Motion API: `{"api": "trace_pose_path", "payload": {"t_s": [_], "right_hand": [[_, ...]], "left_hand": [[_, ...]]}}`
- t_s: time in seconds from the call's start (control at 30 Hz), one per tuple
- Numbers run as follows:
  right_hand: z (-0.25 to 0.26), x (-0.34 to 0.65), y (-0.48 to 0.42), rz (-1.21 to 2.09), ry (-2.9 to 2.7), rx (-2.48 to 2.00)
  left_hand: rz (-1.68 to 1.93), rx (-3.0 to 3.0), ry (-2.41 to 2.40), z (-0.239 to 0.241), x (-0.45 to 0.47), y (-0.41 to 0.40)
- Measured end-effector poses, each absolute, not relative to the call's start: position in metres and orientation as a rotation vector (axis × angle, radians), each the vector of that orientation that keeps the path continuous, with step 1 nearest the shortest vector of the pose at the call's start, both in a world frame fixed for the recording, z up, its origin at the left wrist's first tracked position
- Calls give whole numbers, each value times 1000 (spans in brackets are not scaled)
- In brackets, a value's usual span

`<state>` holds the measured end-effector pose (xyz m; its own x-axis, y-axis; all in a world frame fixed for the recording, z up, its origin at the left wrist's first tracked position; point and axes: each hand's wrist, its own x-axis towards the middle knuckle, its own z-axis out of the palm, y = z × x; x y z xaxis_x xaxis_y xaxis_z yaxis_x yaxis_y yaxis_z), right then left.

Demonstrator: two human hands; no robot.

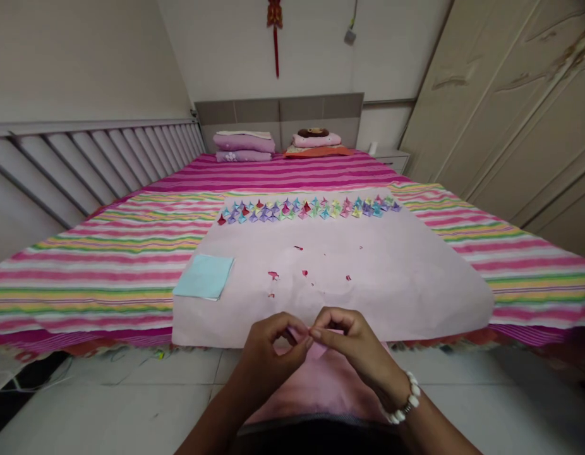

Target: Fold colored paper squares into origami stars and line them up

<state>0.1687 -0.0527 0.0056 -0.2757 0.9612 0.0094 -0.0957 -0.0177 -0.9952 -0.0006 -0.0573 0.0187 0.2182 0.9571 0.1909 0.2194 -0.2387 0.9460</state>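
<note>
My left hand (pixel 270 354) and my right hand (pixel 356 344) meet just below the bed's front edge, fingers pinched together on a small pink piece of paper (pixel 297 333). A beaded white bracelet (pixel 406 401) sits on my right wrist. Ahead of them a large pale pink sheet (pixel 392 278) lies on the bed. A row of several small folded paper shapes (pixel 309 208) in many colours lines its far edge. A light blue paper stack (pixel 205 276) rests at the sheet's left side.
The bed (pixel 84 265) has a pink, green and yellow striped cover. Tiny red paper scraps (pixel 273 275) dot the sheet. Folded bedding (pixel 245 146) and pillows lie by the headboard. A slatted rail stands left, a wardrobe (pixel 520 114) right, tiled floor below.
</note>
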Motion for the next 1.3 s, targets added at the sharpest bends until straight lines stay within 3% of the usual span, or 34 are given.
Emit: {"api": "trace_pose_path", "payload": {"t_s": [0.23, 0.53, 0.87, 1.3], "right_hand": [[-1, 160, -51, 1305, -1189, -968], [-8, 158, -55, 1238, -1044, -1016], [-1, 158, -59, 1607, -981, -842], [1, 169, -56, 1512, -1136, -948]], "left_hand": [[1019, 1108, 1052, 1, 14, -52], [1039, 1191, 1086, -9, 9, -52], [953, 1261, 940, -14, -5, -49], [896, 1288, 984, -7, -8, -49]]}}
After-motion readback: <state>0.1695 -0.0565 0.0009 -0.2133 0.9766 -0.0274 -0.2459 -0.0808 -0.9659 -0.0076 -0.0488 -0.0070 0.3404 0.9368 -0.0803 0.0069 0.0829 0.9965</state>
